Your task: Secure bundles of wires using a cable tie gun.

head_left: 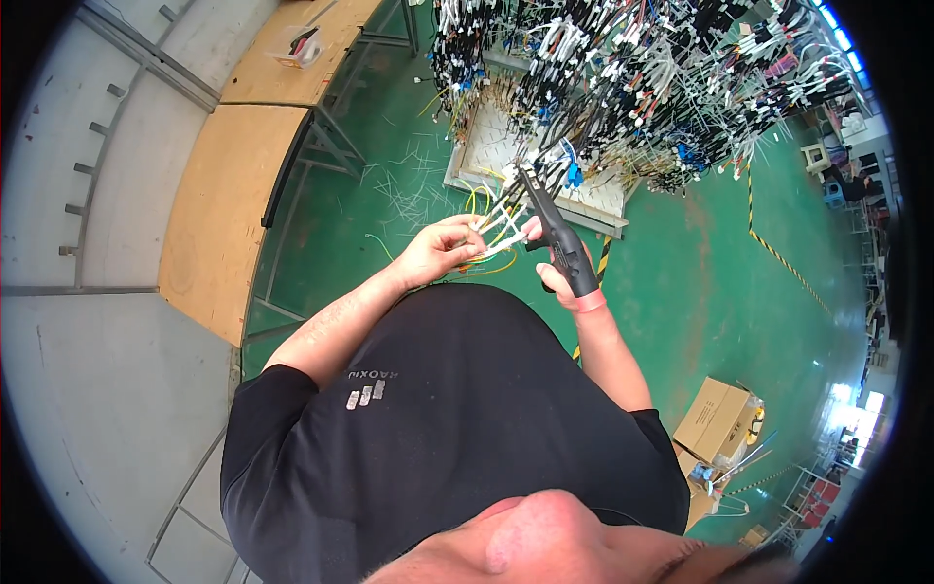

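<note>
My left hand point(435, 252) is closed in a pinch on a bundle of thin wires point(501, 222) in front of my belly. White, black, yellow and green strands show in it. Wrapped round a black pistol-shaped tool with a trigger, which looks like a cable tie gun point(559, 238), is my right hand point(553, 280). The tool's narrow nose points away from me, beside the far part of the bundle. My right fingertips come close to the wires; whether they touch them is unclear. A loose yellow-green wire loops below my left fingers.
A dense mass of hanging wire harnesses point(623, 88) fills the far side, above a white tray-like base point(486, 136). Wooden-topped tables point(219, 195) stand at the left, one bearing a clear plastic box point(295, 47). Wire scraps point(409, 185) litter the green floor. A cardboard box point(715, 419) sits right.
</note>
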Available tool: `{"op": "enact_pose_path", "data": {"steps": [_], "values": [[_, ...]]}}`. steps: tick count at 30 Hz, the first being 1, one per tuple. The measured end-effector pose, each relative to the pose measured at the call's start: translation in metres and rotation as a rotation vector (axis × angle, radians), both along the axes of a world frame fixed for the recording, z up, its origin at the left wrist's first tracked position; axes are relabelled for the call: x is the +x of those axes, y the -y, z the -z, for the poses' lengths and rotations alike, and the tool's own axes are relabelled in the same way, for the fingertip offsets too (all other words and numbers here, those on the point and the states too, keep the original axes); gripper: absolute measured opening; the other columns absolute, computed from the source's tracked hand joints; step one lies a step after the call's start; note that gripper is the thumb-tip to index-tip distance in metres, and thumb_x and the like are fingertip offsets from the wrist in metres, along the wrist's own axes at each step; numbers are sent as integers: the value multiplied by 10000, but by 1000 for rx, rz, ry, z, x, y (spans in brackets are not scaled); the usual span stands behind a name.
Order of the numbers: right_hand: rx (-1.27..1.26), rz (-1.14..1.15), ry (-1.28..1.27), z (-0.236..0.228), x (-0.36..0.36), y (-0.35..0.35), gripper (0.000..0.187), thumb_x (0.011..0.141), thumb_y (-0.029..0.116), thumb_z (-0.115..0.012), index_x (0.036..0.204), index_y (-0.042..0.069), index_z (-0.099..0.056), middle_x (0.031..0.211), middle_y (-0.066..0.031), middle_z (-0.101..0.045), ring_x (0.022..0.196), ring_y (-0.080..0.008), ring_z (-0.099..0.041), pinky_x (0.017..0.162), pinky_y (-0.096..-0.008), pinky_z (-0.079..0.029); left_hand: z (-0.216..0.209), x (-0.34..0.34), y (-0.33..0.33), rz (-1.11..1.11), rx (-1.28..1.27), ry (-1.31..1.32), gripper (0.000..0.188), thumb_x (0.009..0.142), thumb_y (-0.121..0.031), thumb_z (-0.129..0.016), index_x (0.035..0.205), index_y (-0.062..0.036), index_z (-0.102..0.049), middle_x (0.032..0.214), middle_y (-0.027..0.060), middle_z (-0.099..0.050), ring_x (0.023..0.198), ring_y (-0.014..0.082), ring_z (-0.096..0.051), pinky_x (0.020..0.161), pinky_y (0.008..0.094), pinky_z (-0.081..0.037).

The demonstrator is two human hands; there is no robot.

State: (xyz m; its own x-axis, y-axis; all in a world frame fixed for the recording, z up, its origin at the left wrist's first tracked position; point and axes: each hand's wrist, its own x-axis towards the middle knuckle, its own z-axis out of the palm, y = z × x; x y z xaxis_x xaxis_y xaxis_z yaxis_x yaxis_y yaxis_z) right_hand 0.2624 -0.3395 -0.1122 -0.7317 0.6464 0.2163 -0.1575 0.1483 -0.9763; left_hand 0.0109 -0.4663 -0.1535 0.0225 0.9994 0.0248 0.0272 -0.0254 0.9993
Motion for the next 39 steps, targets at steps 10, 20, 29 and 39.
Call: {"op": "enact_pose_path", "data": {"steps": [10,20,29,39], "values": [[-64,-46,-183,15,-14,7,425,809,135,-696,1196,24,-559,1320,-158,-571,1297,-276,-565,1175,-462,-408,-29,8,-6,56,-191,35,191,966,-196,-838,1070,-42,-793,1393,114,-658,1351,221,-589,1120,363,-450],[14,-25,54,-8,1,11,466,724,111,-637,1180,15,-621,1343,-142,-653,1239,-263,-632,1079,-406,-492,-40,-20,-1,-184,475,-1212,116,833,-169,-732,932,-122,-695,1467,72,-638,1033,230,-712,763,383,-624],[-491,-237,235,-39,37,6,512,812,43,-683,1322,23,-640,1118,-70,-690,1061,-206,-686,960,-372,-537,-88,-82,-3,-15,637,-1471,99,834,-202,-705,889,-121,-721,1435,40,-644,1021,165,-680,806,352,-607],[-8,-269,469,-61,-12,-6,473,778,26,-712,1247,13,-660,1040,-79,-691,969,-211,-684,891,-349,-548,-86,-67,-2,24,586,-1401,112,845,-208,-709,920,-129,-731,1418,53,-631,1057,176,-689,817,349,-623]]}}
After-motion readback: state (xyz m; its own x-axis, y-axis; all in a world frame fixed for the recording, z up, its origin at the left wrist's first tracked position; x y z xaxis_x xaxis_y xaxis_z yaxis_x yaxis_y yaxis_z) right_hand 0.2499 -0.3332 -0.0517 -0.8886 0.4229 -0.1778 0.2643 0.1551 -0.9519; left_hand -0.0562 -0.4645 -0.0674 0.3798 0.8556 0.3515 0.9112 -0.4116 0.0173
